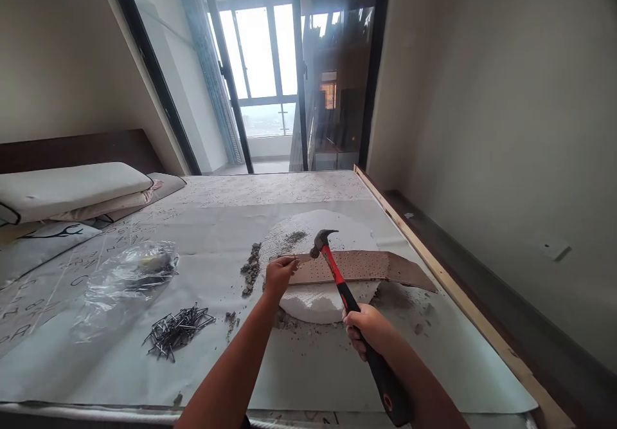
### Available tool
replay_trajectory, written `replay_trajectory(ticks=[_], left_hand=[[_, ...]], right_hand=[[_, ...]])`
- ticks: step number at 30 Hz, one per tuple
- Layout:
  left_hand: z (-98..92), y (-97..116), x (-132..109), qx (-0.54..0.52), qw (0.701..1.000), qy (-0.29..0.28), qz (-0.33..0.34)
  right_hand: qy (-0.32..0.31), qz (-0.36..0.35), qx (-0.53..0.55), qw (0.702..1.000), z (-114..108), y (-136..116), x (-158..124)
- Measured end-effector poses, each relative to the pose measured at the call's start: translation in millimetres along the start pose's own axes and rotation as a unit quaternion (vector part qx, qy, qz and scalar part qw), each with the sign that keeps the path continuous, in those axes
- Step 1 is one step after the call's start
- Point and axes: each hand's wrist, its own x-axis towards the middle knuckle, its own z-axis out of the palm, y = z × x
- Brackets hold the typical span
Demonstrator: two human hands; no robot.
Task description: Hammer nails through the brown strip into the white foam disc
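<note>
My right hand point(364, 329) is wrapped round the black-and-red handle of a claw hammer point(332, 265), whose head hangs over a brown strip point(357, 267) dotted with small holes. At the strip's left end my left hand point(281, 273) is closed in a pinch on a nail point(296, 259), mostly hidden by the fingertips. The strip lies across a round white slab point(308, 303) with a broken edge, and its right end bends down past the slab. To the left of my left forearm, a heap of dark nails point(176, 330) lies on the pale sheet point(212, 236).
A crumpled clear plastic bag point(128, 281) lies at the left. Grey crumbs point(251, 268) are scattered around the slab. Folded bedding point(72, 188) is stacked at the far left. A wooden rail point(434, 255) runs along the right edge, near the wall.
</note>
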Motion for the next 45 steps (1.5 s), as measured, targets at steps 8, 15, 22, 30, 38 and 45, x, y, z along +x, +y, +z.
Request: replay_trajectory(ticks=[8,15,22,30,38,45], left_hand=[[22.6,-17,14,0.124,0.992,0.014,0.035],[27.4,-26,17,0.172,0.984,0.025,0.040],[27.2,-31,18,0.197,0.978,0.035,0.061],[28.1,-32,14,0.237,0.966,0.034,0.103],[29.3,-33,10,0.230,0.966,0.038,0.114],[30.0,-33,8,0.266,0.957,0.041,0.109]], right_hand=[[-0.030,-0.002,-0.014,0.999,-9,5,14],[-0.015,0.000,-0.019,1.000,-5,4,17],[-0.009,-0.009,-0.023,1.000,1,8,14],[0.059,-0.055,-0.080,0.994,11,11,8],[0.110,-0.141,-0.200,0.963,17,-7,-22],[0.128,-0.070,-0.247,0.958,26,-2,-6]])
